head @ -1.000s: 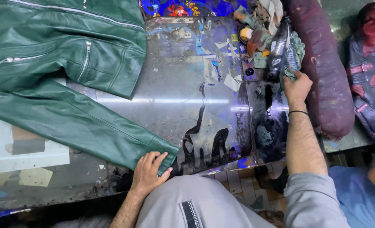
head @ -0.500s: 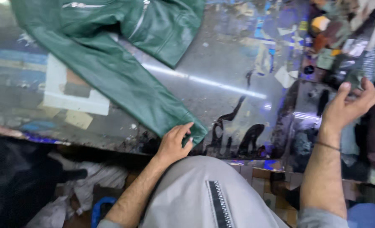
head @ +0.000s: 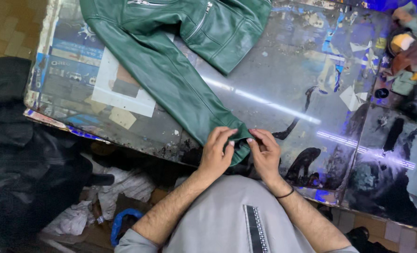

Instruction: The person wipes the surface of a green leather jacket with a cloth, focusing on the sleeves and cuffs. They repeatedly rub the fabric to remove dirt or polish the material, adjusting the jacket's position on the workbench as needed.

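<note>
The cuff (head: pixel 234 143) of a green leather jacket (head: pixel 180 51) is pinched between left hand (head: pixel 216 157) and right hand (head: pixel 266 157) at the near edge of the desk (head: pixel 283 75). The jacket is spread flat, its sleeve running diagonally; a paper sheet (head: pixel 119 89) is seen under the sleeve.

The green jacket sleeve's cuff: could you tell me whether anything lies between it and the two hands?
Nothing visible does. The left hand and the right hand both grip the cuff of the green jacket directly, at the near edge of the table.
</note>
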